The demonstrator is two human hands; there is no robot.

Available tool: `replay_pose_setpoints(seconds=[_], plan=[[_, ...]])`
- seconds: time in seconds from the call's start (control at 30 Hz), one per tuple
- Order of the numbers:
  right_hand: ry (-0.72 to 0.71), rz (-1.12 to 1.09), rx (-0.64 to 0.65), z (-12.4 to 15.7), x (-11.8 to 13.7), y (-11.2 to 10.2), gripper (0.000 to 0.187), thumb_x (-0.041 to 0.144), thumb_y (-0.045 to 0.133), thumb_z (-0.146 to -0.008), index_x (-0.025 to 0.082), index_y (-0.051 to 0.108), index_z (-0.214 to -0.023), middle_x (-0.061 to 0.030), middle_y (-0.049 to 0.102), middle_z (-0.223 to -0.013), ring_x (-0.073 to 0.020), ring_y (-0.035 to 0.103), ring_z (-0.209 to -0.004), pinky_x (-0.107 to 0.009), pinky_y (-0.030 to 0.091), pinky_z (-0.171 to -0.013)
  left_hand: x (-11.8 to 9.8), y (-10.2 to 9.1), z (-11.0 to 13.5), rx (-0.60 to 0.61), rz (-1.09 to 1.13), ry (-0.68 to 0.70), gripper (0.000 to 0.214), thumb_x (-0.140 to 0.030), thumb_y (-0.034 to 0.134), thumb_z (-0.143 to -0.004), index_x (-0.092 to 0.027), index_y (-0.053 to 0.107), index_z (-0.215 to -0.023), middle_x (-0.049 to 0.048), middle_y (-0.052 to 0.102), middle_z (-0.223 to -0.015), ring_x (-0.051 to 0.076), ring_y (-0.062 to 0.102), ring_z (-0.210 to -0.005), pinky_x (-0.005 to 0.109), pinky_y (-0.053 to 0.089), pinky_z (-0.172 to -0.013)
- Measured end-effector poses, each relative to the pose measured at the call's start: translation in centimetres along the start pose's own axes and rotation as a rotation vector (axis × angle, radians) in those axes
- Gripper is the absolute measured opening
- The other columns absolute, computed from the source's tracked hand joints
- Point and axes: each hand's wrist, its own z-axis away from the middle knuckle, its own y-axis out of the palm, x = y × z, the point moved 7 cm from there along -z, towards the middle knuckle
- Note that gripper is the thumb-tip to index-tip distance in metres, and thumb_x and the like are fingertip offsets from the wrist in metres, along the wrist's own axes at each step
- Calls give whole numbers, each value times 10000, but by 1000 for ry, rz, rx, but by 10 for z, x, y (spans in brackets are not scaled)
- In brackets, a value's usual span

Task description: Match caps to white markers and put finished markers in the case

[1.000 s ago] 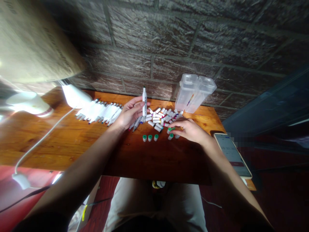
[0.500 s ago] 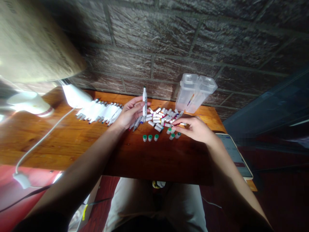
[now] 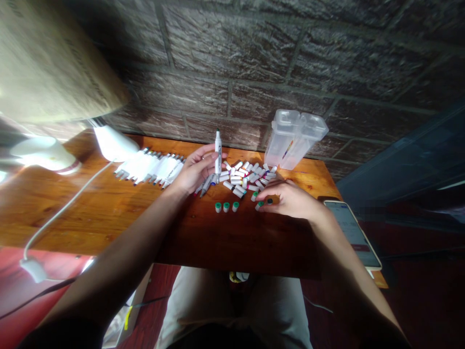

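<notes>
Marker (image 3: pixel 218 157): upright, 11 o'clock, gripped by my left hand (image 3: pixel 196 172). Right hand (image 3: pixel 289 198): 4 o'clock, at green-topped caps (image 3: pixel 255 197); whether gripping, I cannot tell. Desk (image 3: pixel 232 242): open room toward near edge, 6 o'clock

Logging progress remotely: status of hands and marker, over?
Left hand holds white cylindrical marker upright. Right hand at green-topped white cylindrical caps, grip unclear. Loose white cylindrical caps piled between hands.

The marker (image 3: pixel 218 156) is white with dark lettering, the green-topped caps (image 3: pixel 226 207) white below, the table (image 3: pixel 90 206) orange-brown.
</notes>
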Motion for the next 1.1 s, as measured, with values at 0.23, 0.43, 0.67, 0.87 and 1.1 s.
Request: replay_pose_setpoints(seconds=[0.23, 0.43, 0.67, 0.87, 1.1], plan=[[-87, -24, -85, -5, 11, 6, 121, 277, 770, -840, 196, 785, -929, -50, 782, -889, -183, 709, -808, -296, 505, -797, 2, -2, -1, -1, -10, 5, 416, -279, 846, -721, -195, 688, -1097, 47, 789, -982, 163, 760, -760, 276, 624, -760], [-208, 27, -95, -13, 23, 22, 121, 231, 742, -864, 190, 778, -973, -66, 775, -908, -202, 704, -864, -323, 509, -842, 0, -1, 0, 3, 2, 7, 409, -267, 848, -718, -192, 693, -1089, 49, 790, -977, 158, 758, -749, 262, 622, -744], [-227, 38, -78, -13, 24, 26, 152, 191, 715, -880, 187, 765, -1024, -86, 777, -964, -214, 706, -912, -346, 518, -879, 1, -2, 0, -8, -17, 0, 413, -277, 845, -718, -199, 689, -1092, 47, 788, -980, 160, 755, -755, 282, 620, -770], [-223, 54, -85, -14, 26, 27, 150, 187, 718, -875, 189, 762, -1018, -78, 773, -967, -211, 699, -911, -338, 515, -868, 2, -1, -1, 6, -11, 4, 414, -277, 850, -715, -198, 693, -1090, 44, 788, -976, 157, 755, -754, 275, 621, -764], [-253, 47, -91, -14, 27, 28, 173, 154, 696, -872, 193, 751, -1031, -70, 767, -967, -207, 687, -908, -343, 509, -886, 1, -1, 0, -5, -23, -1, 417, -280, 842, -725, -196, 682, -1101, 47, 787, -983, 154, 751, -745, 292, 622, -782]])
